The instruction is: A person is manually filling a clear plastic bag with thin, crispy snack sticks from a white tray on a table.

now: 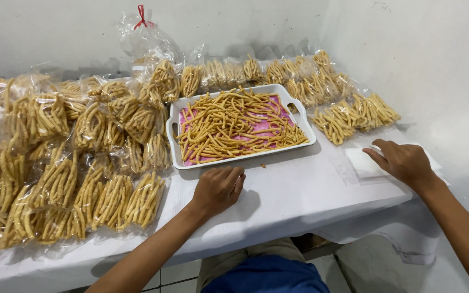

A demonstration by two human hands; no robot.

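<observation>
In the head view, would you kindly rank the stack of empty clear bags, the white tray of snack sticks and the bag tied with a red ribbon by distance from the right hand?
From the right hand:
1. Stack of empty clear bags, directly under its fingers, at the table's right end.
2. White tray of snack sticks, to its left, mid-table.
3. Bag tied with a red ribbon, far left against the back wall.

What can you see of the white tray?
The white tray is rectangular, plastic by its look, with rounded corners and a cut-out handle at each short end. It lies flat on the white table, slightly skewed. A pink liner shows under a loose layer of yellow snack sticks. Filled clear bags press against its left side; neither hand touches it.
</observation>
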